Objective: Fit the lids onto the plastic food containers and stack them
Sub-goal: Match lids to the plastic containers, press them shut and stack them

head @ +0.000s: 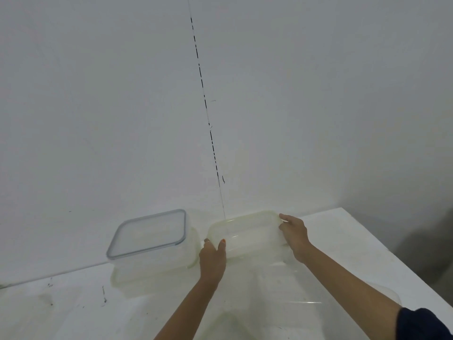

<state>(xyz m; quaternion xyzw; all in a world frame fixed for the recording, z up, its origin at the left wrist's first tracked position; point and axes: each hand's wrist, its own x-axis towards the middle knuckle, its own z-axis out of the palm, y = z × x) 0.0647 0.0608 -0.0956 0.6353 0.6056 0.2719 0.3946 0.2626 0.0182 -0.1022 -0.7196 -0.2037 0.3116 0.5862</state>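
Observation:
A clear rectangular plastic container (247,234) with a yellowish tint is held between both hands, its rim tilted toward me. My left hand (212,256) grips its near left corner with the thumb on the wall. Along the right end, my right hand (294,235) grips the rim. To the left stands a second clear container (157,256) closed by a lid with a grey seal (149,233); it seems to rest on another clear container. More clear plastic (289,290) lies beneath my arms, hard to make out.
The white table (343,241) ends at a right edge running toward me. A pale wall (122,119) with a vertical seam (208,123) rises just behind the containers. Dark scuffs (104,294) mark the table's left part.

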